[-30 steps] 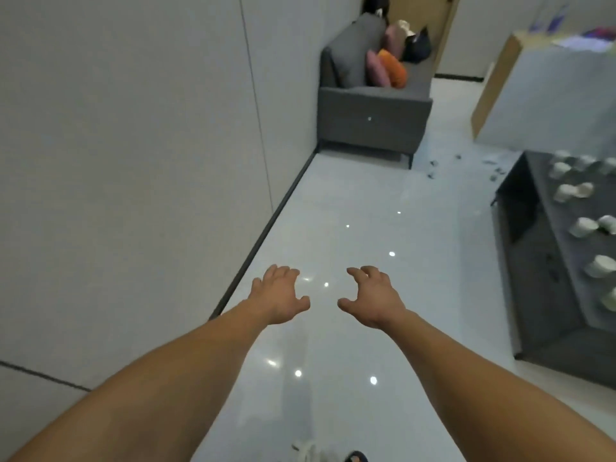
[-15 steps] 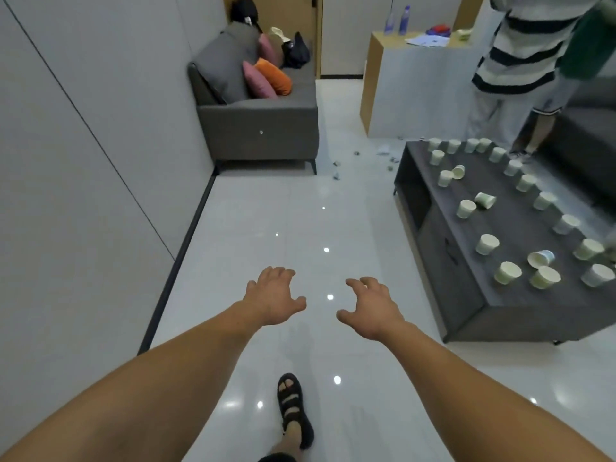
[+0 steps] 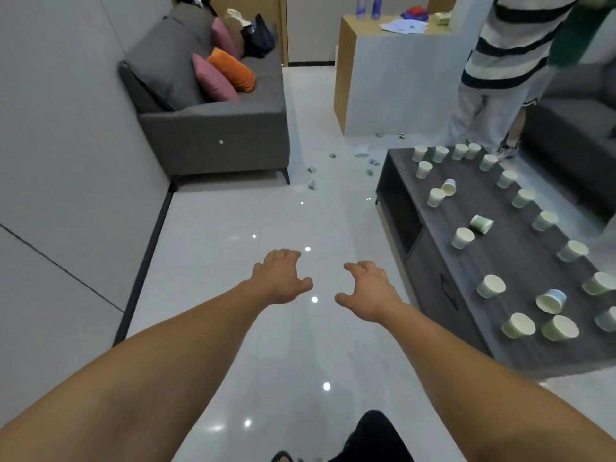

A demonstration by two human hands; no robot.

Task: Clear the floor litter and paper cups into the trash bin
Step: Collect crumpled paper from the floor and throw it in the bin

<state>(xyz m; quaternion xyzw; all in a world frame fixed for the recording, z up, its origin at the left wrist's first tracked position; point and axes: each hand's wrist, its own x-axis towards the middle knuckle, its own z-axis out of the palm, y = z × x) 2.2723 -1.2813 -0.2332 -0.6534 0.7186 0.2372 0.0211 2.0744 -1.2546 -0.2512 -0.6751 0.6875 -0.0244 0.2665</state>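
Table (image 3: pixel 520 258) nearer, left hand (image 3: pixel 280 278), right hand (image 3: pixel 370 291) half-open

I see a dark tabletop (image 3: pixel 515 261) at my right carrying many paper cups (image 3: pixel 462 238), most standing, a few tipped on their sides. On the glossy floor (image 3: pixel 233 221), litter scraps (image 3: pixel 312 185) lie scattered between the sofa (image 3: pixel 216 141) and the tabletop's far end.

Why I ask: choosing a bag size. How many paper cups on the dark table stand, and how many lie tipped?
Standing cups: 16
Tipped cups: 3
Unclear cup, at frame edge: 1
Total: 20
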